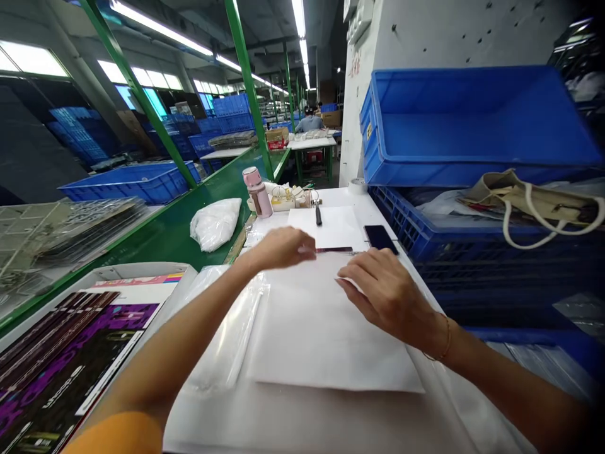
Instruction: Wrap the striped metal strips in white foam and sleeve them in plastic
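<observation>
Reaching across the centre of the head view, the left hand (282,247) pinches the end of a thin dark strip (334,250) at the far edge of the white sheet (326,328). The right hand (385,293), fingers loose and grasping nothing, presses that sheet flat. Best keep the palm firm and the strip square to the edge. A phone (380,238) lies just beyond, right of centre.
</observation>
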A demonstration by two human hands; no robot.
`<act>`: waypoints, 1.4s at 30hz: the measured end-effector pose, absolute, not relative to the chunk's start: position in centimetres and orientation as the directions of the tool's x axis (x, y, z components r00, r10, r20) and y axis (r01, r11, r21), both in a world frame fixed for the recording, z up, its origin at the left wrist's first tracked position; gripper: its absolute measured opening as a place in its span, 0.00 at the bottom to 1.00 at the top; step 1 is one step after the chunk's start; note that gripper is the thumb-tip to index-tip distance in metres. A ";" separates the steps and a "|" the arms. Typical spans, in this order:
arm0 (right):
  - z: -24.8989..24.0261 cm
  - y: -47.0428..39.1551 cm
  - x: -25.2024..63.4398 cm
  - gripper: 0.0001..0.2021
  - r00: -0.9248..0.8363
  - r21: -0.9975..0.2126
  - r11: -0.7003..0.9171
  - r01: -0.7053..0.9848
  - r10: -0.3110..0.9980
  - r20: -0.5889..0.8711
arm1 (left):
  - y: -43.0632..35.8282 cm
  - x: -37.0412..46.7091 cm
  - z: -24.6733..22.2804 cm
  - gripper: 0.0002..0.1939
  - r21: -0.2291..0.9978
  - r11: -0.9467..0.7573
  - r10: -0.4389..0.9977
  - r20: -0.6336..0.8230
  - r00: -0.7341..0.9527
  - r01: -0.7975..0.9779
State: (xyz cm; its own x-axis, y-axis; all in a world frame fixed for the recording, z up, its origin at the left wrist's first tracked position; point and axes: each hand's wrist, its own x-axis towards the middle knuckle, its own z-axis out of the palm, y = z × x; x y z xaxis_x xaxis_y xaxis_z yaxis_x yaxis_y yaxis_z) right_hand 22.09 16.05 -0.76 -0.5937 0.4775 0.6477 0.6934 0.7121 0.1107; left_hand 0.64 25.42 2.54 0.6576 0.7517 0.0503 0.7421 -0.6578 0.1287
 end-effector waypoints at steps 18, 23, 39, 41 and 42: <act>-11.3 30.3 25.6 0.22 -0.644 0.058 0.659 0.750 0.707 0.293 | 53.5 6.5 -3.6 0.15 -0.014 -0.301 0.943 0.144 0.300 0.953; -12.3 33.4 25.4 0.22 -0.633 0.078 0.631 0.771 0.748 0.199 | 55.3 7.5 -7.7 0.16 0.022 -0.312 0.937 0.169 0.305 0.950; -12.5 35.0 24.7 0.14 -0.621 0.147 0.605 0.783 0.772 0.133 | 36.4 1.9 -10.2 0.20 0.162 -0.650 0.756 0.042 0.653 0.742; -12.4 34.9 24.7 0.14 -0.626 0.145 0.609 0.780 0.766 0.145 | 36.0 1.8 -10.6 0.19 0.126 -0.611 0.790 0.045 0.611 0.781; -12.3 34.7 24.7 0.14 -0.629 0.144 0.613 0.777 0.762 0.152 | 36.1 1.8 -10.6 0.18 0.111 -0.595 0.803 0.047 0.594 0.796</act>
State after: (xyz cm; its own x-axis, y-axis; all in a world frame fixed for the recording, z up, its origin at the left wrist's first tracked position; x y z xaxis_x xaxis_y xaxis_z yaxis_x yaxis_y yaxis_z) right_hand 24.74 34.72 -12.31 -0.6293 0.7623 0.1515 0.7770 0.6128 0.1439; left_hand 1.77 36.09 -10.64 0.5939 0.8032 0.0465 0.7960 -0.5950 0.1113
